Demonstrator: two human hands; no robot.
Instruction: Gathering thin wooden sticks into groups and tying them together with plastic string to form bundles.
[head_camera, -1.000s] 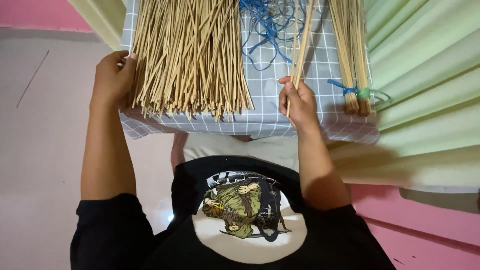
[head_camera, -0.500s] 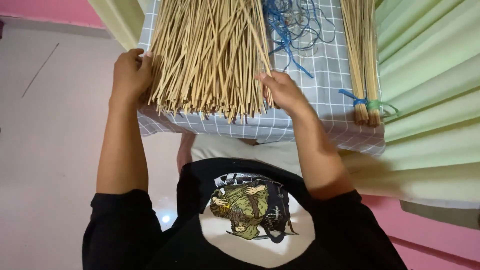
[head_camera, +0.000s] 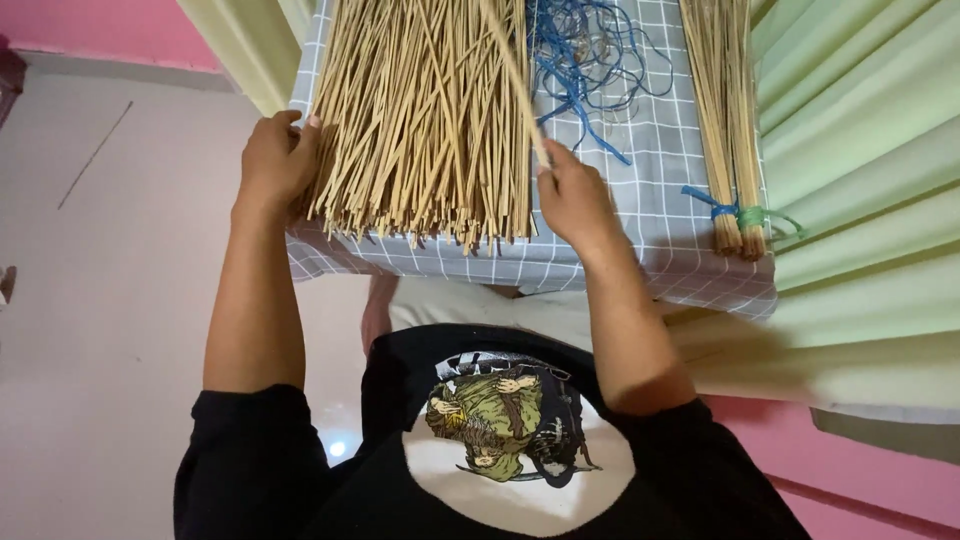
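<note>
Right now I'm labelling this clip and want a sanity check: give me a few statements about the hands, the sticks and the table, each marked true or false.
1. The left hand rests against the left edge of the loose pile of sticks. True.
2. The right hand holds blue string. False: it pinches a single stick; the blue string lies on the cloth beyond it.
3. A tied bundle of sticks lies at the right of the table. True.
4. The tablecloth is plain red. False: it is grey with a white grid.
5. The tied bundle is bound with blue and green ties. True.
</note>
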